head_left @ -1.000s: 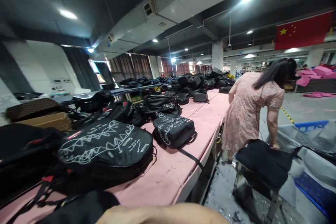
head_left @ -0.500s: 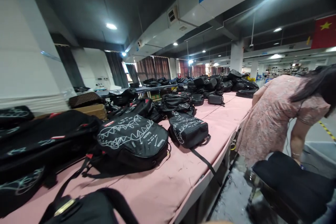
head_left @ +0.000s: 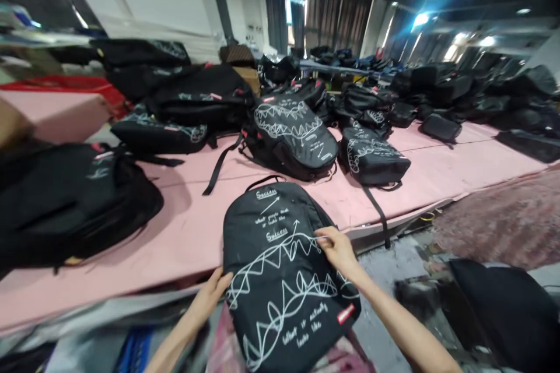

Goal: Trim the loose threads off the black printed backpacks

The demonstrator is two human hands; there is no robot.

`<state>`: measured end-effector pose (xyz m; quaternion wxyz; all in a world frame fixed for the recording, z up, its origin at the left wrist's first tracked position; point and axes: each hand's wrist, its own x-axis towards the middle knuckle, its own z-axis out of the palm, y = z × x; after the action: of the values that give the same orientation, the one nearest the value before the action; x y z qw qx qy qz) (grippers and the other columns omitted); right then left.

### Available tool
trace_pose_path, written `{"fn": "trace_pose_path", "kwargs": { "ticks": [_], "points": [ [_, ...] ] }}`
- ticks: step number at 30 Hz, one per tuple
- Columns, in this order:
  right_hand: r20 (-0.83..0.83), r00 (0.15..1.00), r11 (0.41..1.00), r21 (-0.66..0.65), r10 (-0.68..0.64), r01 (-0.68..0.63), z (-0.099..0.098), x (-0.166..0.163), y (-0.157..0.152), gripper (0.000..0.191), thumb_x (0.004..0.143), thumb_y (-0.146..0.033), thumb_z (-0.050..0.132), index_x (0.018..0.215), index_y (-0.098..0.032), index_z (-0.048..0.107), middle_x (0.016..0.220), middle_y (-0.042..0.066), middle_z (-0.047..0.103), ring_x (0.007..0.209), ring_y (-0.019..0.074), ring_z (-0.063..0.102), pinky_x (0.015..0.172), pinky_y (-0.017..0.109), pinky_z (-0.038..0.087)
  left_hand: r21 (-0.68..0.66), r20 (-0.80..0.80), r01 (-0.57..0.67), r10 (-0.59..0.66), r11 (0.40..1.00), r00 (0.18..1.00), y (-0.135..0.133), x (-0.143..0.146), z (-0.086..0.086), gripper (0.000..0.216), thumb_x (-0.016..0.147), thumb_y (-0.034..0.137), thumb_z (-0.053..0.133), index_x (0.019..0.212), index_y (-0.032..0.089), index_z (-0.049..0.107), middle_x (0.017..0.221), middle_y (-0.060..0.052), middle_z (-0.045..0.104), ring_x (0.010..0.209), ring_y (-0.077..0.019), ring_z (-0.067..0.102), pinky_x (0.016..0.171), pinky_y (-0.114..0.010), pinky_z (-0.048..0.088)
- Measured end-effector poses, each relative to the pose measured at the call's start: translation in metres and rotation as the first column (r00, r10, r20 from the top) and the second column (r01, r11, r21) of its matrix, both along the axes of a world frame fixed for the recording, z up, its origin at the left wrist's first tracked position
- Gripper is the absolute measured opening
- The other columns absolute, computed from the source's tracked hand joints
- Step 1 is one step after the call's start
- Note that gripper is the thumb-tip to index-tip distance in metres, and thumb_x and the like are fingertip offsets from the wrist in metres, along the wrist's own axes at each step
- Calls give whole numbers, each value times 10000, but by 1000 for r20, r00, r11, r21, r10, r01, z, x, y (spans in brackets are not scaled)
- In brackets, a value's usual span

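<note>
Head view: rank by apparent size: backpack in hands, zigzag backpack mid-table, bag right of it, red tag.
1. held backpack, though nearness inflates it
2. zigzag backpack
3. smaller bag right of it
4. red tag

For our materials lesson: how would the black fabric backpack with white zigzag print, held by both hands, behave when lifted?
Probably soft yet shape-holding: the black fabric backpack with white zigzag print lies fairly flat between the left hand and right hand. Likely light, as it looks thin and unfilled. Its matte cloth seems unlikely to slip.

Two slim forearms (head_left: 394, 320) run bare to the equally bare left grip (head_left: 210, 293) and right grip (head_left: 339, 249).
</note>
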<state>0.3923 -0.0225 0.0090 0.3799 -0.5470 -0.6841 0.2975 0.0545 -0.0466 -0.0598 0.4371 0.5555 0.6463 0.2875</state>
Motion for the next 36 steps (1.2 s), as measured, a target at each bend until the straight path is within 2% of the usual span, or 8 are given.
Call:
{"fn": "trace_pose_path", "kwargs": {
  "ticks": [5,11,17,22,25,30,33,36],
  "points": [
    [56,784,778,-189,618,-599,-40,-62,-75,289,763,-156,537,976,-285,683,1023,-27,670,896,134,623,778,209,444,-170,127,215,-195,962,972,6,-23,-5,527,663,617,508,901,162,627,850,-50,670,934,-248,574,811,-314,462],
    [-18,852,821,-261,522,-508,-75,-71,-90,178,794,-192,559,858,-247,716,932,-13,698,846,136,638,742,205,449,-337,-32,355,-388,872,921,27,-27,2,312,616,474,473,619,167,531,510,29,444,498,-124,409,487,-235,365],
    [-60,840,799,-281,539,-533,-71,-68,-82,176,829,-232,538,874,-232,709,923,-6,697,853,126,637,772,197,438,-381,-54,496,-555,780,830,44,-29,1,176,590,335,464,515,177,462,482,30,399,498,-130,394,519,-241,351],
    [27,807,774,-303,591,-556,-71,-69,-84,184,814,-163,539,872,-227,701,969,-20,688,908,107,622,778,159,419,-98,-397,556,-545,825,738,35,-37,-1,254,752,348,392,676,194,578,713,-41,608,754,-216,561,746,-287,409],
    [76,735,706,-360,673,-609,-70,-70,-85,172,826,-187,539,901,-228,689,1007,-24,679,948,98,607,785,145,402,126,-688,653,-408,747,600,33,-46,9,301,822,304,339,719,181,593,745,-81,619,748,-234,571,821,-372,392],
    [99,668,644,-400,738,-652,-73,-70,-83,173,831,-236,549,958,-235,666,1057,-25,661,986,99,592,794,145,391,291,-762,389,-34,874,647,77,-50,42,361,872,267,274,947,132,600,875,-104,624,817,-278,571,803,-433,369],
    [61,695,659,-385,717,-646,-77,-67,-85,174,843,-238,532,941,-226,675,1020,-15,672,956,104,604,789,151,399,244,-530,97,49,965,846,101,-39,48,471,865,467,280,1037,131,563,1041,-112,598,962,-326,539,822,-424,356],
    [19,764,721,-347,645,-600,-78,-62,-91,174,835,-227,536,922,-211,687,961,4,686,882,114,624,754,165,414,24,-234,-49,54,998,971,81,-20,28,598,789,612,268,860,118,595,852,-131,646,881,-299,583,793,-391,402]
  ]
}}
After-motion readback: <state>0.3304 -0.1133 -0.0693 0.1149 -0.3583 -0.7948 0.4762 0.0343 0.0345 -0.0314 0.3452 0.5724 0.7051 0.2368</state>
